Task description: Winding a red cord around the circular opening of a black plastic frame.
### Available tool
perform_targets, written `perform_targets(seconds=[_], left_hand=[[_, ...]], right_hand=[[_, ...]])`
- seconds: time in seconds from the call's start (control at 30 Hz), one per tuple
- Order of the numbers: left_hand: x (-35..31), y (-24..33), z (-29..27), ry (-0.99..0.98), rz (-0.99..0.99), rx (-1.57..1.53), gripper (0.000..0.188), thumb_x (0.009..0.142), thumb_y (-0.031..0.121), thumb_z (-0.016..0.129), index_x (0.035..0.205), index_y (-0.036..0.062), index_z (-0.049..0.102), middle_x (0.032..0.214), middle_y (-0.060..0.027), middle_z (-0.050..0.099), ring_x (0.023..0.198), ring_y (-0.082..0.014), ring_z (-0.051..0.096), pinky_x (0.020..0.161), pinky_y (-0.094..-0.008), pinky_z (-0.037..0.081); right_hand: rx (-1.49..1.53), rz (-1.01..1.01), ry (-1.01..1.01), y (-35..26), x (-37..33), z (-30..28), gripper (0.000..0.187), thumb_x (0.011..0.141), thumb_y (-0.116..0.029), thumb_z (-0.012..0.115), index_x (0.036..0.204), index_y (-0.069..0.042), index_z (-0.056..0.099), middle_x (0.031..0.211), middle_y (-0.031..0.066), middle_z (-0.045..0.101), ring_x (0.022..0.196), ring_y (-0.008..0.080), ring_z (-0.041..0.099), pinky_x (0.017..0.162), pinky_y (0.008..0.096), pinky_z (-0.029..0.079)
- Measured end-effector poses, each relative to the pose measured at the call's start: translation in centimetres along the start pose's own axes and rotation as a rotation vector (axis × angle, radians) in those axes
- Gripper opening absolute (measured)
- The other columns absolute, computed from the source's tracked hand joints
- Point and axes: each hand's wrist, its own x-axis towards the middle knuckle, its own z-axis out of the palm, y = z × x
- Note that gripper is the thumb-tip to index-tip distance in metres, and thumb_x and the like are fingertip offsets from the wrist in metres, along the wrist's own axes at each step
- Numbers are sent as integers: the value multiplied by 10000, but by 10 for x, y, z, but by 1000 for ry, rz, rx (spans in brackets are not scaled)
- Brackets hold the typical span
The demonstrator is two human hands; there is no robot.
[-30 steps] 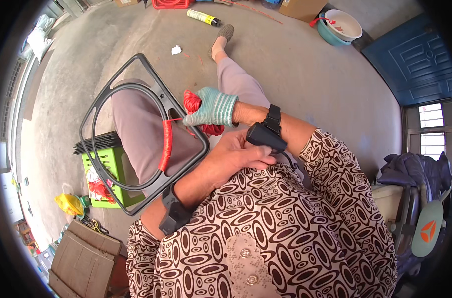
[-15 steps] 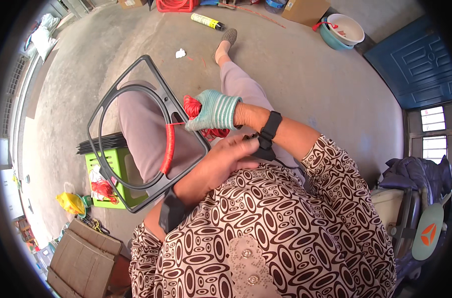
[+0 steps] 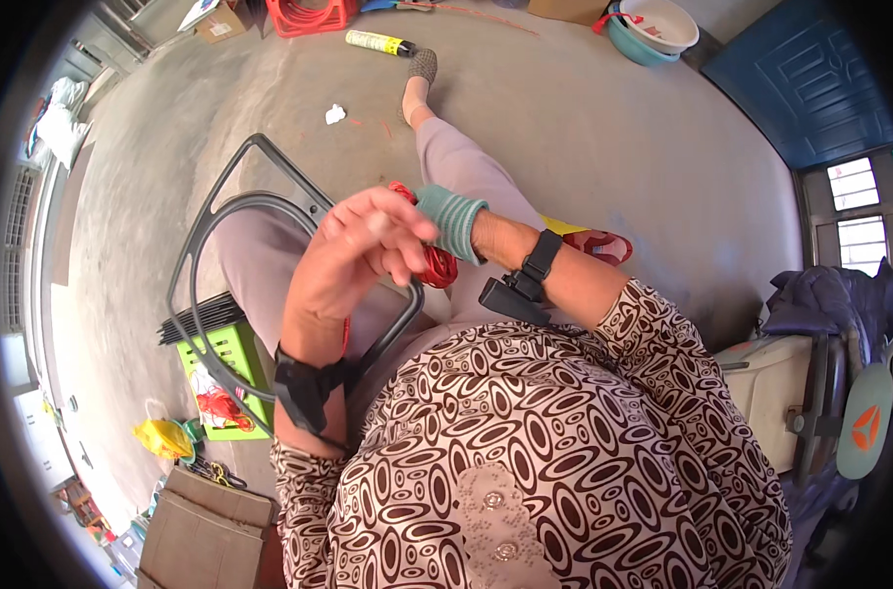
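Note:
A dark grey plastic frame point(image 3: 291, 173) with a round inner ring leans over my left thigh. Its red cord wrapping is mostly hidden behind my left wrist. My right hand point(image 3: 451, 221), in a teal knitted glove with pale cuff stripes, is closed on a bundle of red cord point(image 3: 439, 267); loops hang below the glove. Bare and raised, my left hand point(image 3: 363, 240) is in front of the frame, close to the cord and the glove. Its fingers are loosely bent and apart, and nothing shows in them. Black straps circle both wrists.
At left, a green plastic stool point(image 3: 255, 368) holds black flat pieces point(image 3: 206, 319) and red cord point(image 3: 222, 407). Nearby lie a yellow bag point(image 3: 162, 439) and cardboard point(image 3: 206, 535). Ahead are a yellow can point(image 3: 376, 42) and basins point(image 3: 643, 51). A purple jacket point(image 3: 829, 299) covers a seat at right.
My left hand has risen from near my waist to in front of the frame, beside the cord. The frame has shifted slightly down. A yellow-and-red item now shows beyond my right forearm.

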Motion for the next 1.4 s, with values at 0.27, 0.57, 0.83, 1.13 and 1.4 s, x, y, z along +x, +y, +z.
perform_targets(seconds=[0.27, 0.57, 0.83, 1.13, 1.4], left_hand=[[4, -25, -28, 265, 115, -69, 233, 912, 146, 503, 1069, -22, 543, 1005, -130, 623, 791, -164, 625, 614, -249, 542], [-2, -43, -5, 265, -49, 677, 290, 856, 51, 526, 1135, -10, 480, 824, -50, 609, 629, -53, 507, 548, -205, 432], [3, -44, -1, 318, 31, 513, 233, 859, 73, 522, 1077, 48, 599, 595, 55, 508, 505, 3, 394, 443, -150, 272], [18, -53, 19, 225, -45, 455, 323, 937, 284, 499, 1093, 26, 616, 715, 21, 573, 522, -32, 413, 471, -183, 344], [29, -69, 5, 305, -26, 117, 254, 909, 304, 576, 999, 67, 586, 654, 41, 490, 534, -49, 448, 463, -205, 418]], right_hand=[[267, 249, 111, 18, -31, -2, 331, 698, -301, 702, 818, 4, 662, 725, 68, 637, 616, 158, 578, 569, 299, 445], [45, 77, 250, -45, -90, -46, 273, 724, -257, 730, 832, -15, 663, 720, 59, 632, 632, 131, 577, 595, 287, 474], [672, -54, 356, -26, -70, -71, 261, 787, -274, 671, 874, -35, 613, 772, 59, 608, 621, 166, 567, 591, 288, 489], [1303, -397, 199, -66, 3, -57, 291, 882, -335, 553, 883, -44, 555, 732, 73, 575, 530, 151, 513, 517, 292, 468], [1391, -403, 75, -76, 45, -40, 328, 899, -346, 536, 962, -26, 515, 747, 40, 519, 520, 108, 468, 508, 288, 405]])
